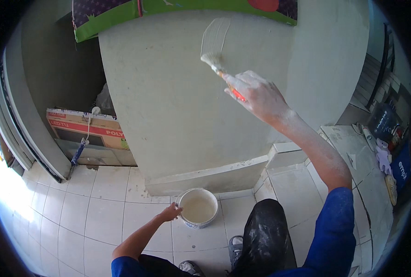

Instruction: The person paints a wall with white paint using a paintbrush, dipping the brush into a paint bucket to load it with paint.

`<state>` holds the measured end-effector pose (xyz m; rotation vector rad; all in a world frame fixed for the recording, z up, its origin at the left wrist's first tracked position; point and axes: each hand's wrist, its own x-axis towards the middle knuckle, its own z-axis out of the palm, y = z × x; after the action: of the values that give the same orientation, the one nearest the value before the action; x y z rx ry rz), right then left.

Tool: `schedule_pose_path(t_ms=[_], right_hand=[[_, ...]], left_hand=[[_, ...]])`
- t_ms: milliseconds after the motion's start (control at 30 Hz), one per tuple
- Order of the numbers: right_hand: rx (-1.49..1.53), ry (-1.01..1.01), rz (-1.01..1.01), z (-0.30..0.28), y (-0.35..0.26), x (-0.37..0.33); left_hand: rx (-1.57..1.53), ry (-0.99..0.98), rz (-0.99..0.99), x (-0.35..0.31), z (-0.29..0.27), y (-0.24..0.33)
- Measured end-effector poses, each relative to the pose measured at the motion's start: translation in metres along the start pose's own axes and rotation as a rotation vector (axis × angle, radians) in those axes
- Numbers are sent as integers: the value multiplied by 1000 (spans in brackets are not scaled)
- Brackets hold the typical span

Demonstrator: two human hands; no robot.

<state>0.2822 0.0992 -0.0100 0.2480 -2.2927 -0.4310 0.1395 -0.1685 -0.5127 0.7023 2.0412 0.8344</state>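
Observation:
My right hand [259, 94], dusted with white, is closed round the orange-red handle of a paintbrush [219, 71]. Its bristles touch the pale wall [178, 101], below a fresh wet streak of white paint [214, 37]. Lower down, my left hand [171, 212] grips the rim of a white bucket [182, 198] at its left side. Inside the bucket is a pale, cream-coloured liquid [197, 208]. The bucket is upright over the tiled floor near the foot of the wall; whether it rests on the floor I cannot tell.
A green and purple covering [108, 18] hangs along the wall's top. At left, a paint roller [79, 151] leans by a flat cardboard box [87, 127]. Tiled steps [293, 184] rise at right, with a blue bag [401, 168] and gloves [383, 157] beyond.

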Motion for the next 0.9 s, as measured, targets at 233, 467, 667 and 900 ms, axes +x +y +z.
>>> schedule_pose_path(t_ms=[233, 467, 667, 900], right_hand=[[-64, 161, -73, -22, 15, 6], [-251, 352, -50, -13, 39, 28], [-315, 338, -56, -13, 36, 36], [-102, -72, -151, -1, 1, 9]], left_hand=[[32, -12, -3, -3, 1, 13], [38, 6, -23, 0, 1, 5], [8, -3, -22, 9, 4, -6], [-13, 3, -57, 3, 4, -1]])
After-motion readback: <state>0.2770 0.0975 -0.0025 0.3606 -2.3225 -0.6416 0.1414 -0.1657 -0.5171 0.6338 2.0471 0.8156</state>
